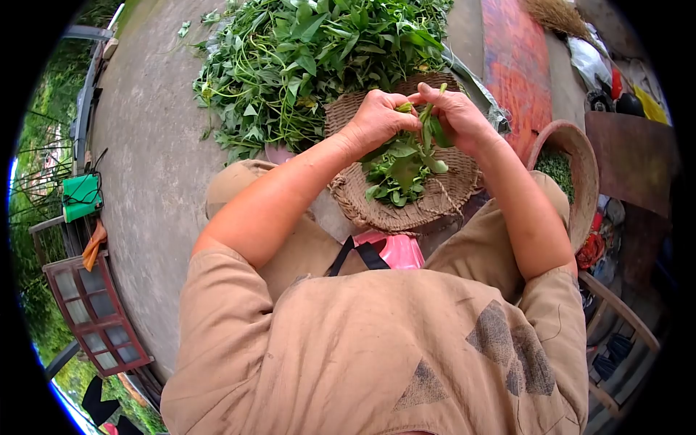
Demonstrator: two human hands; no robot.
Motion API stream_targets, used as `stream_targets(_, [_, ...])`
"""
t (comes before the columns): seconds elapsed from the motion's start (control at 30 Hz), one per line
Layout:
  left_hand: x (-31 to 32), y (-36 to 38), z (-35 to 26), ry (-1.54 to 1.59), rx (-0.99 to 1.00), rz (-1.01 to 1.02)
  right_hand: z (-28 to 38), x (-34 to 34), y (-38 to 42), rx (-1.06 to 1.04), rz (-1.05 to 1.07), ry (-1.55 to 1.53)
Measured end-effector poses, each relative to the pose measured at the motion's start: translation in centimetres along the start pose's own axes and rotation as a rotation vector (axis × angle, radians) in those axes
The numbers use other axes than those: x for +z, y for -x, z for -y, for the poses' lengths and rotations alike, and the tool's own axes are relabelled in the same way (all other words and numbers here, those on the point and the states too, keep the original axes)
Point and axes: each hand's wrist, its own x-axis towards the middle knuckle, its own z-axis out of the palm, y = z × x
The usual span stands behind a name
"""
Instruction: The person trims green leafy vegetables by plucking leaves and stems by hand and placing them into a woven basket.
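Note:
My left hand (377, 119) is closed in a pinch on green leafy stems (429, 130) above a shallow woven basket (460, 174). Close beside it, my right hand (464, 119) is closed around the same bunch, with leaves hanging below the fingers. Loose picked leaves (395, 174) lie in the basket, which sits between my knees. Just beyond the basket spreads a large heap of leafy vines (312, 58) on the ground. My fingertips partly hide the stems between them.
A round tub (589, 170) with small greens stands by my right knee. A red, worn board (513, 65) lies at the far right, near a straw broom (554, 16). Something pink (399, 250) shows between my legs. Concrete floor (156, 145) extends leftward to a window frame (98, 312).

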Motion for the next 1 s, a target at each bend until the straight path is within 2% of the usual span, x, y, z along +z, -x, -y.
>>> stream_targets(0.13, [0.1,0.2,-0.4,-0.006,-0.011,-0.039,0.4,-0.6,0.0,0.027,0.037,0.101])
stream_targets(0.23, [0.0,0.1,-0.1,-0.034,-0.027,-0.006,-0.9,-0.6,-0.9,0.022,0.063,0.046])
stream_targets(0.33, [-0.6,-0.2,0.1,-0.104,-0.054,0.024,0.3,0.3,0.3,0.014,-0.083,0.19])
stream_targets(0.37, [-0.8,-0.4,0.4,-0.052,-0.067,0.036,-0.4,0.0,-0.5,-0.078,-0.171,0.267])
stream_targets(0.5, [-1.0,-0.6,1.0,0.038,-0.062,0.009,-0.2,-0.2,-0.4,-0.181,-0.201,0.166])
stream_targets(0.53, [-0.9,-0.6,0.8,0.031,-0.048,-0.015,-0.3,-0.4,-0.6,-0.174,-0.182,0.228])
stream_targets(0.57, [-0.8,-0.4,0.7,0.134,-0.154,0.003,-0.5,-0.8,-0.8,-0.167,-0.164,0.291])
stream_targets(0.67, [-0.5,-0.1,0.1,0.091,-0.123,0.029,-0.6,-0.9,-0.8,-0.155,-0.133,0.374])
stream_targets(0.8, [-0.4,-0.1,1.2,-0.137,-0.008,0.106,-0.2,-0.5,-0.5,-0.136,-0.069,0.431])
stream_targets(0.83, [-0.5,-0.1,1.6,-0.217,0.078,0.091,-0.1,-0.5,-0.4,-0.146,-0.001,0.518])
stream_targets(0.93, [-0.9,0.1,2.1,-0.361,0.105,0.011,0.1,-0.5,-0.2,-0.217,0.148,0.799])
stream_targets(1.0, [-1.2,0.3,1.8,-0.181,0.063,-0.073,-0.1,-0.7,-0.2,-0.318,0.161,1.011])
